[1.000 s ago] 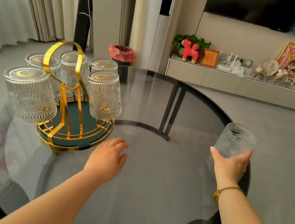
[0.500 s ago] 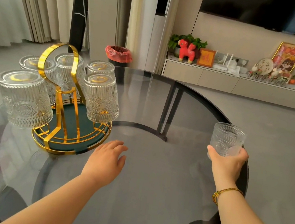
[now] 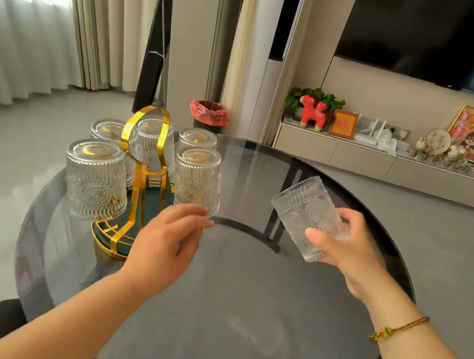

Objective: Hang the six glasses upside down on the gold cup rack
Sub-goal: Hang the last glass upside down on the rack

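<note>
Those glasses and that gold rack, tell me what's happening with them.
A person is loading embossed glasses onto a gold cup rack that stands on a round glass table. Five glasses already hang upside down on it. The right hand holds the sixth glass tilted in the air, off the table, to the right of the rack. The left hand is empty, its fingers by the lower rim of the nearest hung glass; whether they touch it is unclear. One glass is left to hang.

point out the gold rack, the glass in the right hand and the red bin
gold rack [image 3: 146,128]: head view, on the looped handle at its top.
glass [image 3: 303,210]: head view, on the patterned side wall, above the fingers.
red bin [image 3: 209,112]: head view, on the red liner at the rim.
</note>
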Demonstrator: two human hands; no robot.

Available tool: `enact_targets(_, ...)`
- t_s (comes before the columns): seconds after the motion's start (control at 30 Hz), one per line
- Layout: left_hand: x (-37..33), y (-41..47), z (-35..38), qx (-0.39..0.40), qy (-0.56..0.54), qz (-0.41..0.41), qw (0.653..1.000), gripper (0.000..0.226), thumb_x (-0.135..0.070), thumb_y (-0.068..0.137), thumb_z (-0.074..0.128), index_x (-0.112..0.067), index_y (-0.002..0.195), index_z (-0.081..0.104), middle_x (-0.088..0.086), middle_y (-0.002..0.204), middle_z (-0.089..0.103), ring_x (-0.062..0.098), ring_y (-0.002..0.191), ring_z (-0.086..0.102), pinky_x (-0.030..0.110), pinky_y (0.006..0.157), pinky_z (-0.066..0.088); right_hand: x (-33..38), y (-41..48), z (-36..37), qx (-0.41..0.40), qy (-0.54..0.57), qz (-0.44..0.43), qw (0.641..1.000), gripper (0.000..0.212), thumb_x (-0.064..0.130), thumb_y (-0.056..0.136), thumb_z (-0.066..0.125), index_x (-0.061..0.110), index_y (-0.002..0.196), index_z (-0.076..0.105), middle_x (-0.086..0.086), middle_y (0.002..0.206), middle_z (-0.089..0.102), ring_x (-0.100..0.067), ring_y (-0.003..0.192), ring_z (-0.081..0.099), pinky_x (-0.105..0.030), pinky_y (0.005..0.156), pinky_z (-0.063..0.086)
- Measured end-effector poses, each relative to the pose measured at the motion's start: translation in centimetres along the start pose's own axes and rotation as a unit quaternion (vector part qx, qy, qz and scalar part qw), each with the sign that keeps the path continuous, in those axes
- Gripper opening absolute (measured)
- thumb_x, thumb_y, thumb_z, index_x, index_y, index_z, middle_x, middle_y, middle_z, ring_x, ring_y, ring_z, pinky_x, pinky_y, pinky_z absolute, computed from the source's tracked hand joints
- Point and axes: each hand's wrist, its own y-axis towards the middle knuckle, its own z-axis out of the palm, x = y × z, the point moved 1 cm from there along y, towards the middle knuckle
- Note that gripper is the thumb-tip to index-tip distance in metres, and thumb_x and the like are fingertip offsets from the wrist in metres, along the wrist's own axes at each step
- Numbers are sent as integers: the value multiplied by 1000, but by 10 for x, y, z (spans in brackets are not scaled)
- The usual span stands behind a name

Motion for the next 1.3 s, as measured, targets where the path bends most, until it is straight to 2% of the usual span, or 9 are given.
enact_targets(0.13,2,30,-58,-94,14,29,995,31,-16,82,38,-6,90,65,15,104,64,22,97,53,34,82,39,25,2,24,59,-10,6,998,44,13,72,67,21,103,37,6,95,51,-11,84,57,-29,62,51)
enact_targets(0.27,24,59,-92,-101,89,-21,991,28,-8,87,44,-10,113,55,15,127,52,33,120,43,45,95,35,46,3,42,89,-20,-26,996,34,16,70,69,31,88,45,6,93,55,-12,82,55,-27,65,47)
enact_targets(0.4,48,88,-102,-6,138,-78,987,45,-23,91,39,-16,134,28,8,147,29,28,134,25,45,109,21,66,3,58,131,-37,-67,988,37,17,67,71,31,90,46,6,101,57,-7,91,55,-18,66,44)
enact_targets(0.6,65,120,-89,161,87,-127,975,48,-30,93,34,-19,136,19,11,146,30,29,132,28,43,108,23,98,4,85,182,-105,-109,972,52,39,52,75,40,95,45,6,114,52,-13,106,50,-33,90,43)
enact_targets(0.73,76,129,-86,227,88,-153,958,51,-33,93,30,-23,138,8,13,147,26,31,133,25,47,109,21,115,8,108,188,-177,-147,955,77,50,46,77,37,109,34,5,119,47,-9,105,48,-29,84,44)
enact_targets(0.87,82,132,-89,255,86,-161,949,52,-36,93,28,-27,138,4,13,147,26,32,134,24,50,111,20,127,17,132,198,-225,-200,933,63,40,59,73,36,107,33,12,113,40,2,95,43,-11,67,33)
enact_targets(1.0,82,131,-87,255,50,-163,952,50,-32,93,27,-27,138,5,12,147,27,30,133,25,46,111,21,132,23,156,222,-268,-224,910,67,37,63,73,29,118,36,5,127,39,-3,107,32,-6,66,24)
enact_targets(1.13,82,133,-88,263,40,-161,950,50,-29,94,28,-26,138,5,12,145,31,31,131,29,48,110,23,125,26,178,240,-320,-212,892,71,35,64,73,26,124,36,0,135,41,-15,120,36,-24,87,34)
enact_targets(1.3,81,130,-86,222,47,-136,964,46,-29,94,28,-24,137,13,13,141,38,31,128,34,46,108,27,105,26,194,254,-355,-180,882,76,34,65,72,21,130,34,-3,140,37,-23,130,29,-42,105,32)
